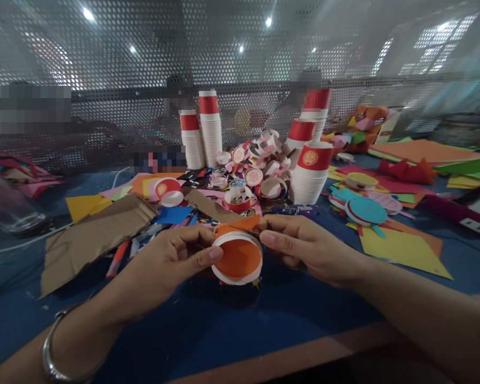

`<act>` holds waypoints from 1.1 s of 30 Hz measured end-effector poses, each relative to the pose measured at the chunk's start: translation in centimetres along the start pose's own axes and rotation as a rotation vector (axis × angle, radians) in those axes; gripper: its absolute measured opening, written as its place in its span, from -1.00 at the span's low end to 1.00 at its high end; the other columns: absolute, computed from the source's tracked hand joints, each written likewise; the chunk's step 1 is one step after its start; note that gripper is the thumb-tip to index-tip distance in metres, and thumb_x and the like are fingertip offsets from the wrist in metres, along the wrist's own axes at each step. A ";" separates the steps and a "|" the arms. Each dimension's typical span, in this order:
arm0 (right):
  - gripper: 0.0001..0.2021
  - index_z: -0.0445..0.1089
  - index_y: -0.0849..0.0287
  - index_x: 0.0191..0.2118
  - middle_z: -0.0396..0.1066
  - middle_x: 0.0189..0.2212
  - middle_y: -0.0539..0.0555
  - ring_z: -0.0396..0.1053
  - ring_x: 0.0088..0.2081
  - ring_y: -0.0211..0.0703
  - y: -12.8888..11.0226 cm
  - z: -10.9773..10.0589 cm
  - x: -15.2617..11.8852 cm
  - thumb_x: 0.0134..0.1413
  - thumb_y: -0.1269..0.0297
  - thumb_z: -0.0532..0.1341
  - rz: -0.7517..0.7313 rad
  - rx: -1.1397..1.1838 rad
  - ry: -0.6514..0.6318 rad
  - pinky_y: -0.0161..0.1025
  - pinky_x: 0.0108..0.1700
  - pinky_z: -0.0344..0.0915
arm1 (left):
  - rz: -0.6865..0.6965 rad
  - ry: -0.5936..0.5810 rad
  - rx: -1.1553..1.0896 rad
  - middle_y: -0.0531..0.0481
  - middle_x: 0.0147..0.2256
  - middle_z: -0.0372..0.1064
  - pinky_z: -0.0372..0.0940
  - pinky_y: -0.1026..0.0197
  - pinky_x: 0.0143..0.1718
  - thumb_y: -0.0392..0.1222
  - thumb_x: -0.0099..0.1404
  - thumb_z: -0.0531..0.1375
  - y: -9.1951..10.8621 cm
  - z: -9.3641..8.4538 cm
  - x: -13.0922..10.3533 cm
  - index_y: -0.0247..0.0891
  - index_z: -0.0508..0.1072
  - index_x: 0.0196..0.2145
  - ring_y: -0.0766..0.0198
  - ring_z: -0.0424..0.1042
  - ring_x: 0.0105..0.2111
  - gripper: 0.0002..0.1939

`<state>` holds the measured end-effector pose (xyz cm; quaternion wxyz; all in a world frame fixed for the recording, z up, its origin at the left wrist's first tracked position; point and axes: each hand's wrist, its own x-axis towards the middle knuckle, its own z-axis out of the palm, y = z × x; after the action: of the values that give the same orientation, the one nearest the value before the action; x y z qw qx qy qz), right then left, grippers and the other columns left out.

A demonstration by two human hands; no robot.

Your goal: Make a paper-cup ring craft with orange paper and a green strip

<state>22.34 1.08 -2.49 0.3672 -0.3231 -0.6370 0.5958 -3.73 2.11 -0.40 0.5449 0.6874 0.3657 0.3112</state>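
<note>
My left hand (188, 256) pinches the left rim of a cut paper cup base (240, 258), a white ring with an orange paper disc inside. A piece of orange paper (238, 226) stands up behind the ring's far edge. On the right, my right hand (300, 242) is closed around scissors (246, 230), of which only a thin dark blade shows along that far edge. Their handles are hidden by my fingers. Just beyond my hands lies another cut cup ring (239, 200), red and white.
Stacks of red-and-white paper cups (310, 178) stand behind a heap of cup scraps (254, 173). Torn cardboard (92, 240) lies at left, near a clear plastic container (12, 205). Blue paper discs (366, 210) and yellow paper (404, 250) lie at right. A perforated screen (240, 69) rises behind.
</note>
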 end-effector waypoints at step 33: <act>-0.59 0.50 0.18 -0.04 0.15 -0.47 -0.11 -0.09 -0.57 -0.40 -0.2 0.1 -0.1 0.33 -0.10 0.27 -0.006 -0.049 0.022 -0.37 -0.61 -0.22 | -0.051 -0.004 -0.005 0.03 -0.28 0.50 0.40 0.33 -0.23 -0.03 0.37 0.37 0.1 0.1 -0.3 -0.19 0.60 -0.27 0.33 0.45 -0.31 -0.81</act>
<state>22.32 0.95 -2.27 0.3680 -0.3364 -0.6484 0.5753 -3.80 1.85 -0.36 0.5553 0.6770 0.3813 0.2966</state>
